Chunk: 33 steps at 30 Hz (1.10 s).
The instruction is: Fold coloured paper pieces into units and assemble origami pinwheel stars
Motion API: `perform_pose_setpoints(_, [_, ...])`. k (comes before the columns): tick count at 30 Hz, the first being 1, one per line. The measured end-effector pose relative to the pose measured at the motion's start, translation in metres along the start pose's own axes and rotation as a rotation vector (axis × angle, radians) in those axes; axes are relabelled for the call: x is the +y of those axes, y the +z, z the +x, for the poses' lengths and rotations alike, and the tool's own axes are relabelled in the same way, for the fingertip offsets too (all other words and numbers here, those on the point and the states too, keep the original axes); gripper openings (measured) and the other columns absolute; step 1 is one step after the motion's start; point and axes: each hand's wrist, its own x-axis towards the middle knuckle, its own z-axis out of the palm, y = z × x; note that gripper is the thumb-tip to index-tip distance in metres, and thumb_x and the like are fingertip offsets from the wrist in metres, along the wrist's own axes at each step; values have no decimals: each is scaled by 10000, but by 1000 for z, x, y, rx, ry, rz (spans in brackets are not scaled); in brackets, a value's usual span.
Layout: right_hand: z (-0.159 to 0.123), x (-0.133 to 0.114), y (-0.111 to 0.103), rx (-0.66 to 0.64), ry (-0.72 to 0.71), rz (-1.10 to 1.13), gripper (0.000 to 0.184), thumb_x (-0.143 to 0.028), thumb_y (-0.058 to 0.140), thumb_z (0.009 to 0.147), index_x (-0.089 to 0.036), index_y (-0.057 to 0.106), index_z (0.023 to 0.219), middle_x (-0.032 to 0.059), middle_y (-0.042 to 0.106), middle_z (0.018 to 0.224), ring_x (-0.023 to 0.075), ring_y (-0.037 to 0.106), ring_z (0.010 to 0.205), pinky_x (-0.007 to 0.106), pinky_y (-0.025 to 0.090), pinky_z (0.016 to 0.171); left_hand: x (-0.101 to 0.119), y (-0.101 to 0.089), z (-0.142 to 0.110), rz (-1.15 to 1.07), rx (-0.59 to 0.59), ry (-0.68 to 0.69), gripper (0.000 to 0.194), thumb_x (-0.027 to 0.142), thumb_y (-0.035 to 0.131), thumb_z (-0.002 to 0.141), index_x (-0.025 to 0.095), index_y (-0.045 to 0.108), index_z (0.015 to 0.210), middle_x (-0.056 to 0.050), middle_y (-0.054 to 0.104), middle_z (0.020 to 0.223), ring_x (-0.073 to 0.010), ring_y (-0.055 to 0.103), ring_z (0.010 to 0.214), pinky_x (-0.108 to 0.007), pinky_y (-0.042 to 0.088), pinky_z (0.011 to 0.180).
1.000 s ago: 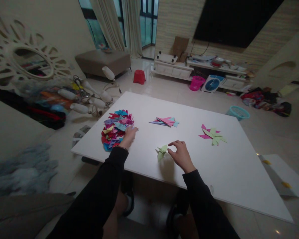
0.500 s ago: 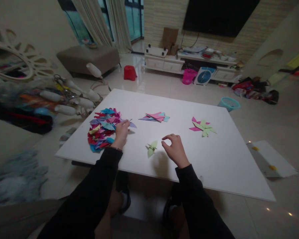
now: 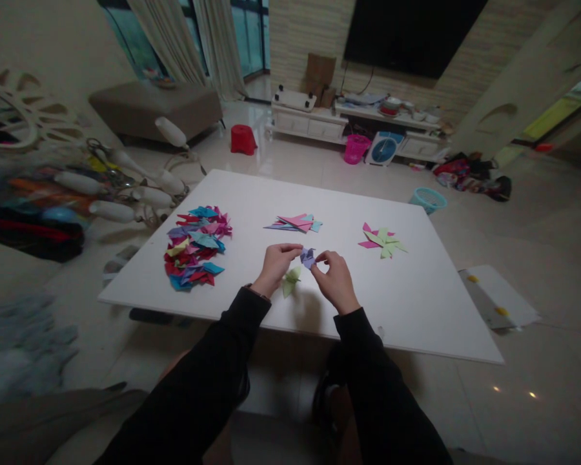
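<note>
A purple origami crane is held up over the middle of the white table. My left hand pinches it from the left, and my right hand has thumb and finger on its right side. Just below, a pale green origami crane lies on the table, partly behind my left hand. To the left sits a heap of folded paper cranes in red, blue, pink and purple.
Folded paper strips in pink, purple and light blue lie beyond my hands. Green and magenta folded papers rest to the right. Past the table stand a red stool and a teal basket; a lamp is at the left.
My left hand has brought the purple crane from beside the heap to the middle. My right hand has closed in on it. The view has shifted slightly.
</note>
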Motion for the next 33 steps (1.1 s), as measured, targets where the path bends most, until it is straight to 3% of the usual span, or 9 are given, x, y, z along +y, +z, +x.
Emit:
perform_pose_setpoints(5, [-2,4,-3,84,71,129,228,-342,606,811,-208,572,992,82,653,1010,240,593,881,376,479,773,6,4,-6,-62,-43,4,201,237,810,608,138,794,782,-105,768,849,-207,670,840,-360,496,856])
perform_pose_setpoints(13, [2,12,4,32,16,149,324,-268,584,813,-184,627,1123,99,674,1046,250,609,951,406,490,850,6,-1,-2,-47,-145,-25,186,216,797,587,137,792,755,-105,766,838,-201,674,806,-360,512,829])
perform_pose_setpoints(21, [20,15,14,-22,-40,108,105,-227,590,837,-209,678,891,50,690,932,228,604,925,367,480,824,5,-5,18,18,-217,-22,166,220,780,600,155,798,752,-91,767,825,-201,666,798,-357,498,824])
perform_pose_setpoints(28, [25,19,19,-46,-48,83,96,-217,593,855,-218,689,863,44,713,908,228,610,902,369,474,821,5,-6,23,47,-239,-4,180,215,751,646,162,792,813,-84,765,869,-203,671,822,-360,508,840])
perform_pose_setpoints(33, [21,19,16,-12,-34,80,97,-239,601,856,-222,697,860,46,713,900,231,611,896,374,475,822,6,-5,15,162,-264,99,194,171,759,657,162,773,850,-86,760,914,-203,671,810,-355,526,817])
